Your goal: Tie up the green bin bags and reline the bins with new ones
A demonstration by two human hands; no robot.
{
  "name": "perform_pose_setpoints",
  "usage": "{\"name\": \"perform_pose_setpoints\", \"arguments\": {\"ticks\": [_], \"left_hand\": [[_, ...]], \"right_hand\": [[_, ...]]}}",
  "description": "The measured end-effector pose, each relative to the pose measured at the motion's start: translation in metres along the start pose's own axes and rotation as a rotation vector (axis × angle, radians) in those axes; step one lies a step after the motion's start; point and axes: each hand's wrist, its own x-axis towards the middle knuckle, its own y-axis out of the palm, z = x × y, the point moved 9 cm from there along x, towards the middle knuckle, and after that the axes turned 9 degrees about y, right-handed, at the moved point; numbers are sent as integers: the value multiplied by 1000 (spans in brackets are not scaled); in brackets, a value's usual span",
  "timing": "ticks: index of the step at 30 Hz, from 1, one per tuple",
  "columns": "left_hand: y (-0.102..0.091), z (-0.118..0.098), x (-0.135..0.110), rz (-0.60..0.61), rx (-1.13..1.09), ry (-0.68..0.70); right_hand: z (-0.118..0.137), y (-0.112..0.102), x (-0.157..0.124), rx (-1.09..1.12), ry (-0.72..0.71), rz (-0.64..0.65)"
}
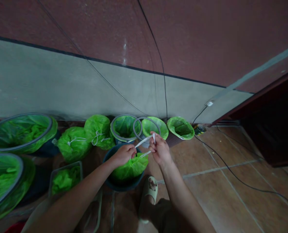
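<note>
Both of my hands are closed on the white drawstring (144,141) of a green garbage bag (128,169). My left hand (125,154) pinches it just above the bag's gathered top. To the right, my right hand (160,148) grips the other end, and a loop sticks up from its fingers. The string is stretched between the two hands. The bag sits inside a dark blue bin (108,155), its mouth drawn together. A grey ring (134,128) leans behind my hands, in front of a small bin with a green liner (156,124).
Tied green bags (74,147) and lined bins (127,126) stand along the wall. Large lined bins (40,142) are at the left, near a clear box (81,168) of green bags. A black cable (221,166) crosses the tiled floor (207,181) on the right.
</note>
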Motion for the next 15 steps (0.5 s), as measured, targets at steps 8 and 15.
{"name": "perform_pose_setpoints", "arguments": {"ticks": [8, 15], "left_hand": [[30, 2, -1, 155, -126, 34], [51, -16, -18, 412, 5, 137]], "right_hand": [[-16, 46, -13, -11, -10, 121], [-14, 17, 6, -2, 36, 29]]}}
